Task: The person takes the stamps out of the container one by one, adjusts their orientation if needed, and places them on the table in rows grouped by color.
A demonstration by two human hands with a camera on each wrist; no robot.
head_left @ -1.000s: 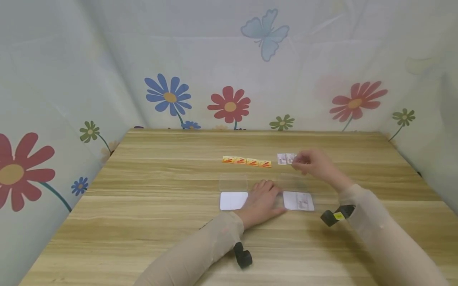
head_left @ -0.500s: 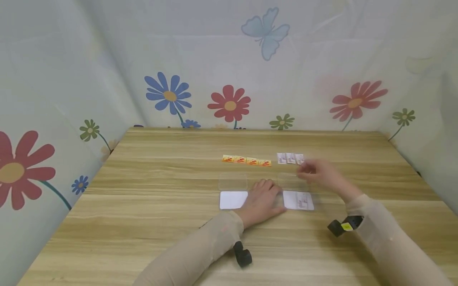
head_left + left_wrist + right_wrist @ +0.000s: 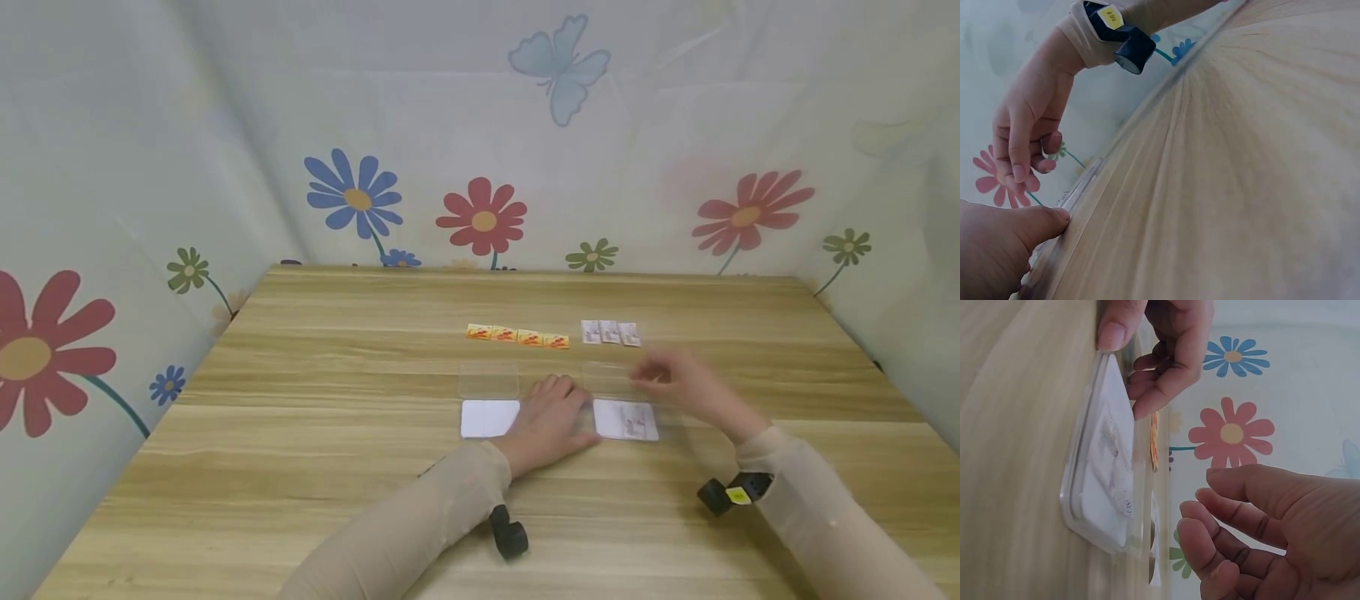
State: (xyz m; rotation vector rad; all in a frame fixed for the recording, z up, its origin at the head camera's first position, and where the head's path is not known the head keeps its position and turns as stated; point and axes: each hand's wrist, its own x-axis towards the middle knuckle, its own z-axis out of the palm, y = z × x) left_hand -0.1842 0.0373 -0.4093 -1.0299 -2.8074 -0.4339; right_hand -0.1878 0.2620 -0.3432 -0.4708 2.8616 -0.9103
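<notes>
Two shallow white boxes with clear lids folded back lie on the table. My left hand (image 3: 547, 421) is between them, its thumb and forefinger gripping the left end of the right box (image 3: 609, 421). A pale, printed flat piece (image 3: 1110, 459) lies in that box's right half. The left box (image 3: 483, 419) is partly covered by my left hand; its visible inside is plain white. Above the right box's clear lid (image 3: 603, 379), my right hand (image 3: 686, 387) hovers with loosely bent fingers. Nothing shows between those fingers in the right wrist view.
Several yellow-orange printed pieces (image 3: 517, 336) lie in a row behind the boxes. Three pale printed pieces (image 3: 610, 332) form a row to their right. A flowered curtain (image 3: 480, 125) surrounds the wooden table (image 3: 300, 467).
My right hand has moved back from the row of pale pieces, toward the right and nearer to me, uncovering the third piece. My left hand stays in place.
</notes>
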